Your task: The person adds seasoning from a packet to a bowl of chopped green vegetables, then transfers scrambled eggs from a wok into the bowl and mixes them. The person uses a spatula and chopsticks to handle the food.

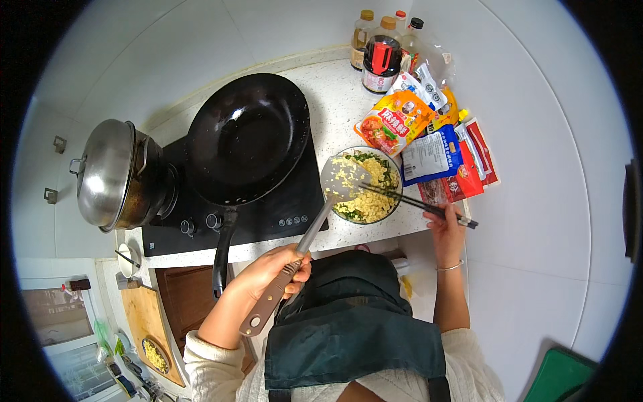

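Note:
My left hand grips the brown handle of a metal spatula, whose flat head lies over the left part of a bowl. Bits of yellow scrambled egg cling to the spatula head. Inside the bowl, crumbled scrambled egg rests on chopped greens. Dark chopsticks are held in my right hand, at the bowl's right, their tips over the egg beside the spatula's edge. An empty black wok sits on the cooktop to the left, its handle pointing towards me.
Seasoning packets crowd the bowl's right and far side, with sauce bottles behind. A lidded steel pot stands on the left of the black cooktop. At lower left, a wooden board carries a plate of egg.

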{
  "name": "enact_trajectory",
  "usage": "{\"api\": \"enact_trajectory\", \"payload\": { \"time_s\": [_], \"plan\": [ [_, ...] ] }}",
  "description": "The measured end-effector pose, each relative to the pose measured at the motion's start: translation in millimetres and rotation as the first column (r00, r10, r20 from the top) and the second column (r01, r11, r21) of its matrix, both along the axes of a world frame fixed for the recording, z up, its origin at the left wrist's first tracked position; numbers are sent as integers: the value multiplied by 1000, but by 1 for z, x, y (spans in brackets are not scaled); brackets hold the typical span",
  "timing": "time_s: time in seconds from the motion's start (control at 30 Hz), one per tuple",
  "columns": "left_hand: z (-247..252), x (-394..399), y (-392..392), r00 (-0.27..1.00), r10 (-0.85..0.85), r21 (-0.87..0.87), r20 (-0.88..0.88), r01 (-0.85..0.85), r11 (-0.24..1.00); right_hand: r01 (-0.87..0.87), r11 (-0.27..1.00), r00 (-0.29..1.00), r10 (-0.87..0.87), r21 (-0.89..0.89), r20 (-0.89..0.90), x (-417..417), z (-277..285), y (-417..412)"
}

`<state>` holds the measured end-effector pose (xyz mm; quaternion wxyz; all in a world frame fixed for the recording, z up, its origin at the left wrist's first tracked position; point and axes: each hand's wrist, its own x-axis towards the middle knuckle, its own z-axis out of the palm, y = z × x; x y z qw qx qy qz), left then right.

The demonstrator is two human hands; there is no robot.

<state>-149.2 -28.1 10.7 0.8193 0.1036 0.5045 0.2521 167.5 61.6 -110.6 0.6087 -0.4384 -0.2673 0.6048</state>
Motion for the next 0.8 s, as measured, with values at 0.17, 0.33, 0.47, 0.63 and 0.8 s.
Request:
{"api": "enact_trajectory", "payload": {
  "time_s": [0.17, 0.33, 0.47, 0.63, 0.8],
  "plan": [
    [3, 4, 5, 999, -6, 29, -36, 7, 1000, -67, 992, 996, 60, -111, -68, -5, -20, -7],
    [4, 0, 4, 999, -21, 45, -27, 22, 999, -69, 992, 995, 61, -106, -76, -2, -30, 10],
    [1, -1, 0, 1000, 15, 48, -5, -14, 999, -28, 997, 993, 19, -76, -116, -1, -35, 21],
    [0, -2, 0, 1000, 13, 34, 6, -13, 999, -172, 982, 974, 158, -77, -164, -11, -32, 17],
    [1, -4, -2, 1000, 20, 13, 22, -20, 1000, -100, 994, 990, 95, -38, -103, -9, -44, 25]
  ]
}}
